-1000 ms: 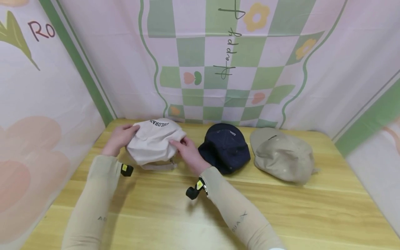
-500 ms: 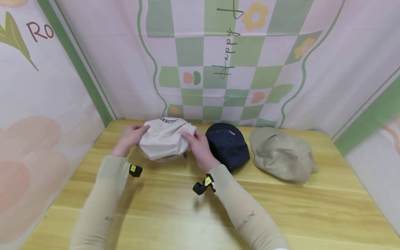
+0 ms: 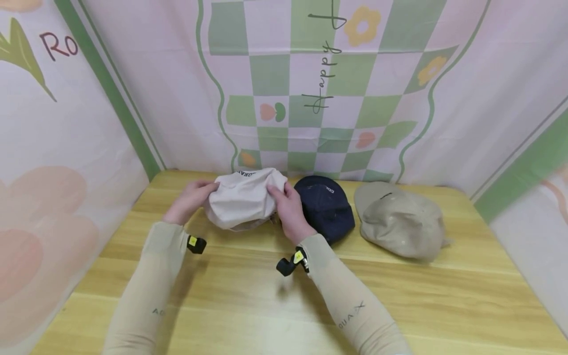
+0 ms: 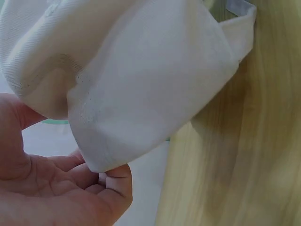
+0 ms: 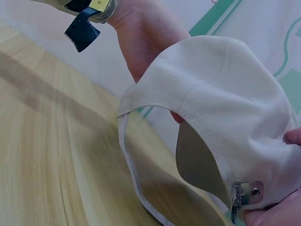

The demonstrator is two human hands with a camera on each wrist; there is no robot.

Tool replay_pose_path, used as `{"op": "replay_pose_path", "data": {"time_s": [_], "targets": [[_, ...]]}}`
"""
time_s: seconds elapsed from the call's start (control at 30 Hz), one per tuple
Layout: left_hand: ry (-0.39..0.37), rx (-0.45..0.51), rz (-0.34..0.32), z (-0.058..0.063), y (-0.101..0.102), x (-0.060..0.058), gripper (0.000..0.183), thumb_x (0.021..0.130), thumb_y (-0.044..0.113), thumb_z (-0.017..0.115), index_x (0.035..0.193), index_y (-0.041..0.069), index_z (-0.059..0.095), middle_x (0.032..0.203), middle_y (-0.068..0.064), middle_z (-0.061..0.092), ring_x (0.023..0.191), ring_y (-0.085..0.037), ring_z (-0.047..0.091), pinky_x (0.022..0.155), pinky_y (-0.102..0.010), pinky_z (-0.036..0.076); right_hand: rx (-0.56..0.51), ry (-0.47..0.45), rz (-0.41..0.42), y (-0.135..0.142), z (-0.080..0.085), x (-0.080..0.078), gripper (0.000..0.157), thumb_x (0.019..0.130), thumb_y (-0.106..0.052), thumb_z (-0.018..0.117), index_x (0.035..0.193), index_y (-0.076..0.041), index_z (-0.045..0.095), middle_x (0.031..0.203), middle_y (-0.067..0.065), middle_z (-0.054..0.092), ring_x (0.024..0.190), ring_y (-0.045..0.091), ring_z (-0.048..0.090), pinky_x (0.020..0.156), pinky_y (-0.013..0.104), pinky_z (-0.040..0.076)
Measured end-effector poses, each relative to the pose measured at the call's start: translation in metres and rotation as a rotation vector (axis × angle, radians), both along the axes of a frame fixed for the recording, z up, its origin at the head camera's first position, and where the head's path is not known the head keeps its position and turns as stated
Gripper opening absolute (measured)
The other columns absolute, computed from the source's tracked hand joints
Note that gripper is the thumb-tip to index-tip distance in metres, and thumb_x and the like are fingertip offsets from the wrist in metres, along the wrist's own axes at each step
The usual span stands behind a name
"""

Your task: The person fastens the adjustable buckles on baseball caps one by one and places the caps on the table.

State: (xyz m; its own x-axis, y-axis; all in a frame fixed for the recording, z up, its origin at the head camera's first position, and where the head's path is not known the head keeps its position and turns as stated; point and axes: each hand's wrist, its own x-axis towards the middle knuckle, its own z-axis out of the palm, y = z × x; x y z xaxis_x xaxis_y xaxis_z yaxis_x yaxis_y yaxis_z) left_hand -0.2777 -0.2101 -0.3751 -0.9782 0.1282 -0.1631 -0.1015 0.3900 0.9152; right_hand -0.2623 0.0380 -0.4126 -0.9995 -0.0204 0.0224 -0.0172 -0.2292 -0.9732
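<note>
A white baseball cap [image 3: 244, 197] with dark lettering is held between both hands at the left of the table. My left hand [image 3: 188, 201] grips its left edge, thumb and fingers on either side of the cloth, as the left wrist view shows. On the cap's right side my right hand [image 3: 290, 212] pinches the crown, thumb on top. The right wrist view shows the cap's back opening, a strap and a metal buckle [image 5: 249, 194] close to the right fingers. Just right of that hand lies a navy cap [image 3: 326, 212], partly hidden by it.
A khaki cap [image 3: 401, 222] lies right of the navy one, brim to the left. All stand along the back of a wooden table [image 3: 248, 296], against a printed cloth backdrop [image 3: 266, 64]. Small black cameras [image 3: 288, 266] sit on the wrists.
Both hands have moved to the right with the white cap, bringing it close to the navy cap. The lettering has turned further back. The navy and khaki caps have stayed in place.
</note>
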Motion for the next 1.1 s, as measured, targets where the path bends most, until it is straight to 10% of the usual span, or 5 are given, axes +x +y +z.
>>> {"op": "replay_pose_path", "data": {"time_s": [0.4, 0.8, 1.1], "targets": [[-0.111, 0.158, -0.083, -0.012, -0.01, 0.001, 0.107, 0.099, 0.054, 0.061, 0.157, -0.009, -0.004, 0.163, -0.031, 0.011, 0.145, -0.041, 0.031, 0.12, -0.052, 0.019, -0.015, 0.005, 0.003, 0.004, -0.003, -0.002, 0.047, 0.106, -0.025, 0.057, 0.15, -0.012, 0.045, 0.145, 0.008, 0.05, 0.13, 0.023, 0.049, 0.11, 0.036, 0.038], [-0.162, 0.123, -0.424, -0.033, -0.016, 0.004, 0.079, 0.109, 0.053, 0.036, 0.139, -0.02, 0.04, 0.134, -0.03, 0.056, 0.128, -0.041, 0.053, 0.114, -0.047, 0.037, -0.116, 0.018, 0.009, 0.001, 0.003, -0.003, 0.048, 0.106, -0.021, 0.056, 0.152, -0.013, 0.044, 0.146, 0.007, 0.05, 0.129, 0.021, 0.051, 0.11, 0.034, 0.04], [-0.177, 0.044, -0.544, -0.035, -0.017, 0.009, 0.058, 0.097, 0.028, 0.07, 0.131, -0.014, 0.05, 0.124, -0.019, 0.063, 0.12, -0.036, 0.058, 0.11, -0.047, 0.041, -0.173, 0.019, 0.035, 0.003, 0.003, -0.005, 0.047, 0.108, -0.02, 0.054, 0.152, -0.013, 0.041, 0.148, 0.007, 0.048, 0.131, 0.022, 0.049, 0.111, 0.034, 0.039]]}}
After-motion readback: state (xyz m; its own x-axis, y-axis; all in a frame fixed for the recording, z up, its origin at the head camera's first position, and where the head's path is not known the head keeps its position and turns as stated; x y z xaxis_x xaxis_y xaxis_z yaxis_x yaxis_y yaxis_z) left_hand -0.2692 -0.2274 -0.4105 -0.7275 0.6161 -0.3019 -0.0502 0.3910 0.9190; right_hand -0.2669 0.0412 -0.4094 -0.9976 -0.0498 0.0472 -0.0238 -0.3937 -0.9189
